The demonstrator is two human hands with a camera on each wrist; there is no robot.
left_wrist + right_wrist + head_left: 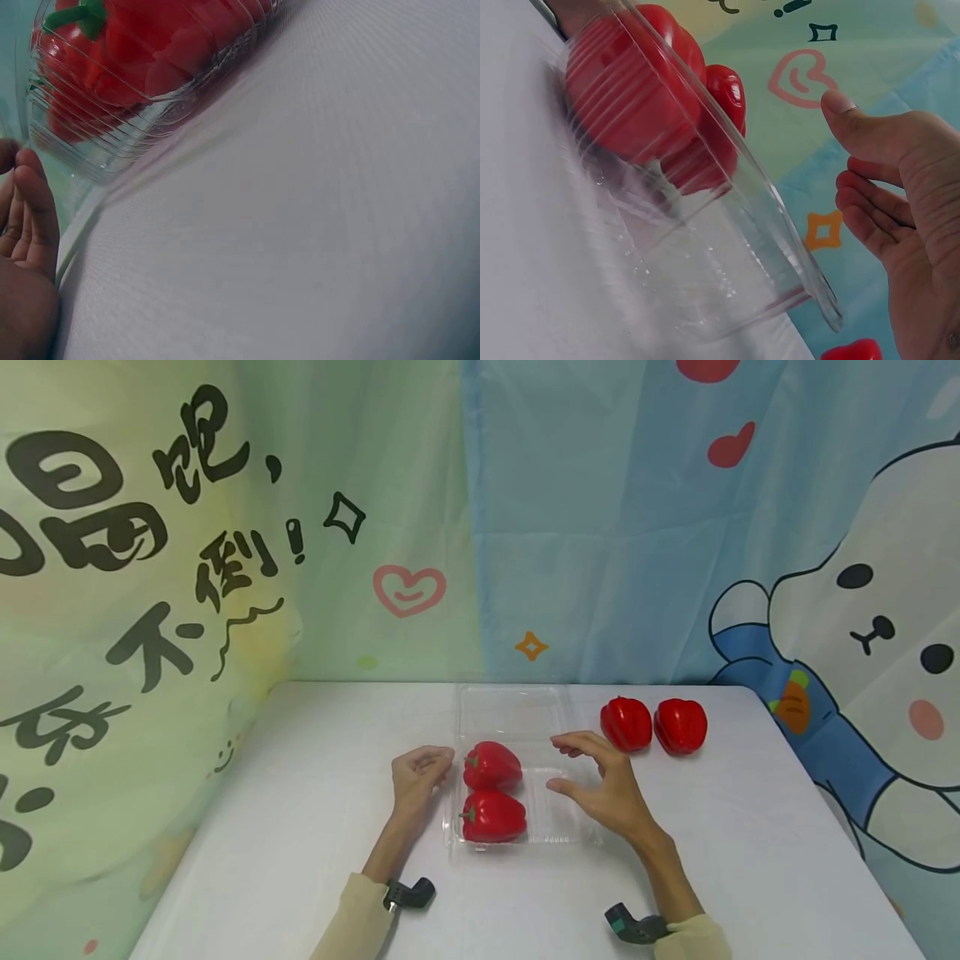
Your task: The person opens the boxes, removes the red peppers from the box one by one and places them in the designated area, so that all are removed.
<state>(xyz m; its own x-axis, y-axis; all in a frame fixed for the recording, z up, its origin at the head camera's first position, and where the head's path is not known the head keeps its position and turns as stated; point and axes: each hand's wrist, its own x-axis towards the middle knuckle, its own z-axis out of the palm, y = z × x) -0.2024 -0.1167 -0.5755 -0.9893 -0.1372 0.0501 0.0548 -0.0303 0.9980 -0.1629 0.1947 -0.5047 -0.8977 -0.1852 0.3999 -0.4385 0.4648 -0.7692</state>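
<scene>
Two red bell peppers with green stems, the upper pepper (492,766) and the lower pepper (493,817), lie in the left half of a clear plastic clamshell box (558,814). Its hinged lid (513,710) lies folded back flat behind it. At the box's left rim, my left hand (420,779) pinches the edge between thumb and fingers; the contact is small in the left wrist view. Over the box's right side hovers my right hand (603,785), thumb and fingers spread apart, holding nothing. In the right wrist view that hand (907,195) is apart from the box wall.
Two more red bell peppers, the left one (626,724) and the right one (680,727), stand side by side at the back right of the white table (300,793). A printed curtain (585,527) hangs behind the table.
</scene>
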